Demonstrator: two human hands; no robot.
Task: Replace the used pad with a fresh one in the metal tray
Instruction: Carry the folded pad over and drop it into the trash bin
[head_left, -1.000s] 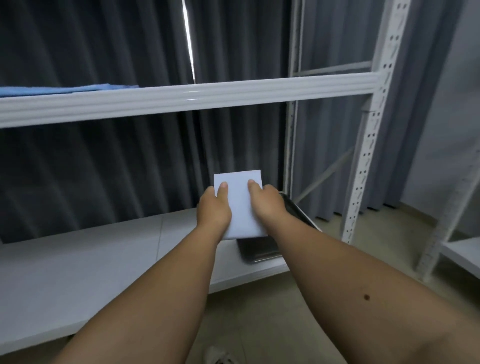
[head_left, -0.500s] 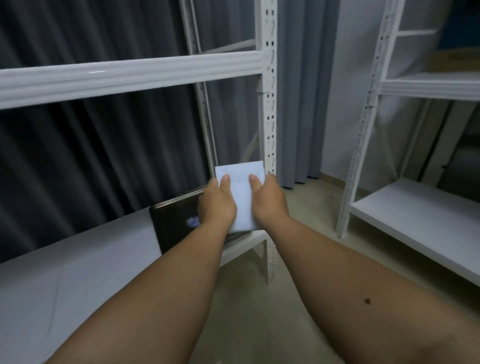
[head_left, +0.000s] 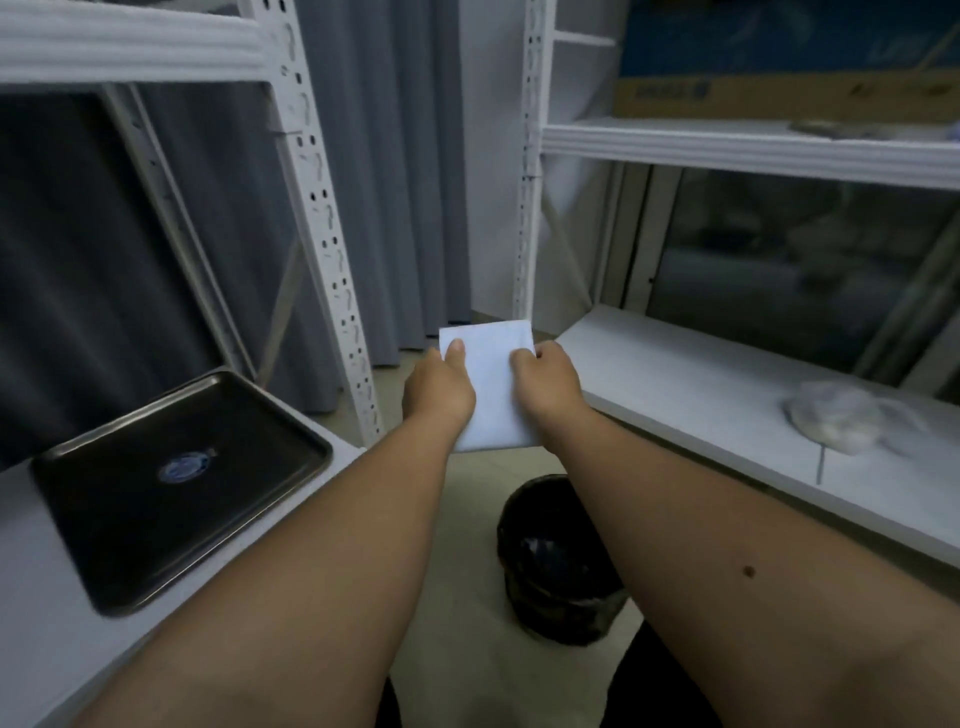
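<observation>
A folded white pad (head_left: 493, 384) is held in the air by both hands, in front of the body and above the floor between two shelf units. The left hand (head_left: 439, 392) grips its left edge, with the thumb on top and the other fingers hidden below; the right hand (head_left: 550, 382) grips the right edge in the same manner. The pad is probably held from two sides so that it is kept flat and folded and nothing can drop from it. The tray (head_left: 182, 483) is placed on the low white shelf (head_left: 31, 613) at the left, well apart from the pad. No pad is seen in the tray; only a small bluish mark, perhaps a reflection, is seen on its dark bottom. A black bin (head_left: 558, 561) with a dark liner is standing on the floor, below and a little nearer than the hands; what is in it cannot be told. It is judged that this is the used pad and that it is carried toward the bin. On the right shelf (head_left: 701, 395) a crumpled clear bag (head_left: 836, 421) with something white inside is lying; fresh pads may be kept there, but this is not certain.
</observation>
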